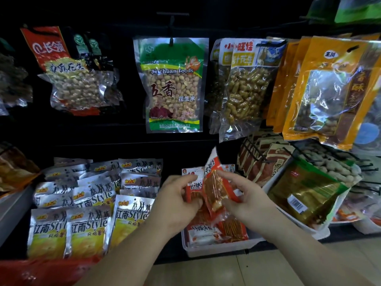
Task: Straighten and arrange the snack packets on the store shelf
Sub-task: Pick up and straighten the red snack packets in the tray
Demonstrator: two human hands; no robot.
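The right hand [247,201] pinches a tilted red packet [213,182] between thumb and forefinger, holding it lifted above the white bin [216,247] on the lower shelf. The left hand [177,199] has its fingers curled round the edge of an upright red packet [194,185], which touches the tilted one. The likeliest slip is the tilted packet itself: its wrap looks glossy and the grip sits on one narrow side, so a twist to square it up could let it slide out and drop onto the loose packets in the bin or over the front rim to the floor [268,269]. Pulling the upright packet sideways might also topple whatever leans on it behind, though that part is hidden by the hands. One packet [203,229] in the bin lies with its print upside down — easy to bury if the lifted one goes on top. The left forearm passes close to the silver packets [88,228], and a wide sweep could knock their front row askew.
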